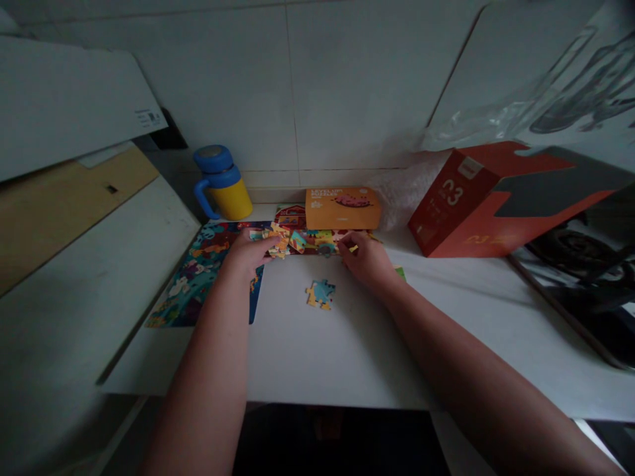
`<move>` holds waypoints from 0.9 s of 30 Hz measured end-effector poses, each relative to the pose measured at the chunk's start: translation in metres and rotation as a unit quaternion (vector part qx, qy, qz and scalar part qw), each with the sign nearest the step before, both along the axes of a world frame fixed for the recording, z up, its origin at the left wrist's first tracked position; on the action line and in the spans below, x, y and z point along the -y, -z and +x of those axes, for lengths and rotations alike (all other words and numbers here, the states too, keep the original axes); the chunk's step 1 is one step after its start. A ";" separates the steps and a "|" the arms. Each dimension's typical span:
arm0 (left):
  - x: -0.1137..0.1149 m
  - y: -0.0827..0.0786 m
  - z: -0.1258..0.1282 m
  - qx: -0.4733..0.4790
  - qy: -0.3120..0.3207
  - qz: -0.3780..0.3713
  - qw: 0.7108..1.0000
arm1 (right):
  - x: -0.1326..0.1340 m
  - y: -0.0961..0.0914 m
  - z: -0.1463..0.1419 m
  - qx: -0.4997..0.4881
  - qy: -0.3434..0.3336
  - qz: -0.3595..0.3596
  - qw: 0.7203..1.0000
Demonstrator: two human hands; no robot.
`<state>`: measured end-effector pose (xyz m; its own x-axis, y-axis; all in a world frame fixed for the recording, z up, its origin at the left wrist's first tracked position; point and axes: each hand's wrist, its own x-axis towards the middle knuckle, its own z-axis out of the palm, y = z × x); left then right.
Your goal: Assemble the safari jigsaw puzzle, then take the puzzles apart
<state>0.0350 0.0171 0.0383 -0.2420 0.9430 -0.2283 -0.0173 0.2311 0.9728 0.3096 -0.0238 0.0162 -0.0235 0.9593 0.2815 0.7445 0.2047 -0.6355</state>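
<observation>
Both my hands rest at a heap of loose jigsaw pieces [310,240] at the back of the white table [317,344]. My left hand [247,253] lies on the left end of the heap, fingers curled over yellow pieces. My right hand [366,258] is at the right end, fingers pinched on a small yellowish piece [352,248]. A joined blue and yellow piece [321,293] lies alone on the table between my forearms. A finished colourful puzzle sheet [198,277] lies under and left of my left wrist.
A small orange puzzle box [343,207] stands behind the heap. A blue and yellow mug [221,183] sits at the back left. A large red box [476,198] lies at the right, with a dark stove top [585,277] beyond it. White tiled wall behind.
</observation>
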 end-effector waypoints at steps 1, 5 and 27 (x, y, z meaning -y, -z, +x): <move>-0.001 0.000 -0.002 -0.010 -0.017 0.004 1.000 | 0.000 0.000 0.000 0.004 -0.002 0.000 1.000; -0.005 -0.001 -0.011 -0.019 -0.092 0.033 0.995 | -0.001 0.001 0.000 0.019 -0.008 0.013 1.000; -0.012 -0.001 -0.043 -0.040 -0.157 0.004 0.987 | 0.001 0.000 -0.001 0.062 -0.014 -0.001 0.998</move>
